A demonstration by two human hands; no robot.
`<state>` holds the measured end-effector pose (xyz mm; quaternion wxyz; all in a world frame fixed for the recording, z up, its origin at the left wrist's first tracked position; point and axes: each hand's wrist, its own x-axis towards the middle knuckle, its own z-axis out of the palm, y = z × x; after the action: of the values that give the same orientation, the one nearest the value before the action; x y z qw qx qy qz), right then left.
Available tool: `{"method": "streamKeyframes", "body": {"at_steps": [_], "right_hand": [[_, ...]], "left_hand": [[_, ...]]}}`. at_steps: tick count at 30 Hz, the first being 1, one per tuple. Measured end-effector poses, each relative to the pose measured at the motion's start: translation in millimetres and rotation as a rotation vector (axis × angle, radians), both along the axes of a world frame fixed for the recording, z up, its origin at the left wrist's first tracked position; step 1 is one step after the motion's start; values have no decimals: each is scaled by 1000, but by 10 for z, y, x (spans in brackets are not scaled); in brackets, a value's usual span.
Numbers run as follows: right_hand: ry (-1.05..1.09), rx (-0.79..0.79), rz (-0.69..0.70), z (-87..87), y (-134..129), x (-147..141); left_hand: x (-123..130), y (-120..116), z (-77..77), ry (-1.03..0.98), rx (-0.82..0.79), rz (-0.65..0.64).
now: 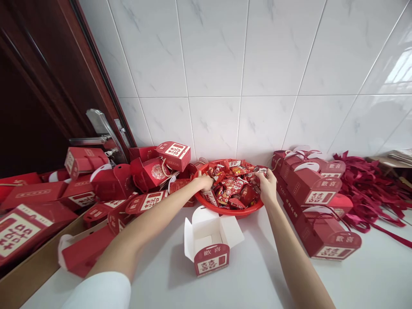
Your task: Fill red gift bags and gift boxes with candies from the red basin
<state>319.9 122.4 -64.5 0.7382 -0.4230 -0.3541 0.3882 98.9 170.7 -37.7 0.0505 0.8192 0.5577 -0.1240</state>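
Right hand (268,184) pinches packet (261,171) at basin rim (232,212); left hand (205,182), opposite edge (can't tell fingers); box (211,260) open.

Box (212,255) before basin (246,211) of packets (232,185)

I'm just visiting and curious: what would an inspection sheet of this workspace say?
Surface: white table, smooth-looking.
Job's things: open box in front of a red bowl of wrapped packets.
Clutter: red boxes piled at left; stacked boxes and heaped ribbons at right.
Hands: left hand at the bowl's left side, right hand at its right; grips unclear.
Cables: nothing seen.
Surroundings: tiled wall behind, dark door at left.
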Motion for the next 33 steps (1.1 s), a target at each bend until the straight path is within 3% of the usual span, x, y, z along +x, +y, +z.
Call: {"method": "streamKeyframes", "body": {"at_steps": [10, 22, 28, 33], "right_hand": [[10, -24, 9, 39, -23, -8], [5, -18, 22, 25, -32, 7], [18, -22, 34, 22, -22, 7], [5, -29, 30, 18, -16, 8]], "left_hand": [[-77, -116, 313, 4, 10, -38], [32, -89, 196, 40, -82, 73], [-32, -83, 106, -108, -26, 88], [-208, -56, 191, -339, 11, 69]]}}
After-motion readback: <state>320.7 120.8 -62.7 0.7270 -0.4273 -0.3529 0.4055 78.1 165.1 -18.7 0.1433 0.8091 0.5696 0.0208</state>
